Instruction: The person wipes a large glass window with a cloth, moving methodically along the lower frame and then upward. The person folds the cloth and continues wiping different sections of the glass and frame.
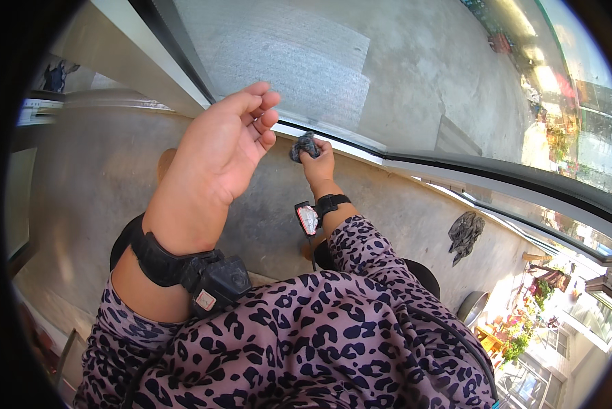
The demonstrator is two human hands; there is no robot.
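Palm up and fingers loosely curled, my left hand [232, 138] is raised near the camera, in front of the lower frame of a large glass pane [306, 66]. Nothing shows in it. Farther down, my right hand [319, 161] grips a crumpled dark grey cloth [305, 146] beside the white window frame [336, 146]. Whether the cloth touches the frame I cannot tell. Each wrist has a black strap with a device on it.
A crumpled dark cloth or bag [465, 236] lies on the concrete floor [265, 225] to the right. Beyond it are a metal basin [472, 308] and flowering plants [518, 340]. The glass and its frame run across the front, bending along the right.
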